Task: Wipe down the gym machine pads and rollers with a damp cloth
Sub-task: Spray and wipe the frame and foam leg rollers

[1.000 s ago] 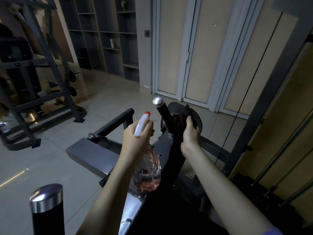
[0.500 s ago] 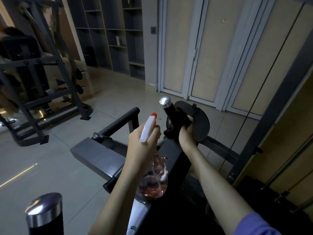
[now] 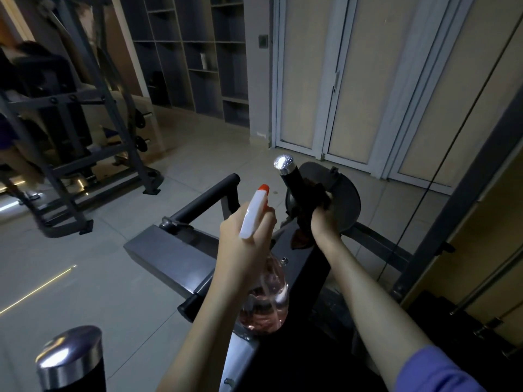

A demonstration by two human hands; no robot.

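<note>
A black roller (image 3: 294, 183) with a shiny chrome end cap sticks up from the gym machine at centre. My right hand (image 3: 324, 219) grips a dark cloth (image 3: 318, 193) wrapped round the roller's lower part; a fold of it hangs below my hand. To its left, my left hand (image 3: 243, 244) holds a clear spray bottle (image 3: 263, 304) with pinkish liquid and a white, orange-tipped nozzle aimed toward the roller. A dark pad (image 3: 305, 267) lies under both arms. A second chrome-capped roller (image 3: 72, 360) stands at the bottom left.
A grey machine base (image 3: 167, 256) and a black handle bar (image 3: 203, 199) lie left of the roller. A round pulley disc (image 3: 343, 205) sits behind it. A cable and steel frame post (image 3: 464, 193) stand at right, another rack (image 3: 70, 123) at far left, doors behind.
My right hand with the cloth has slid down the roller and stayed low on it. The left hand holds the bottle in about the same place.
</note>
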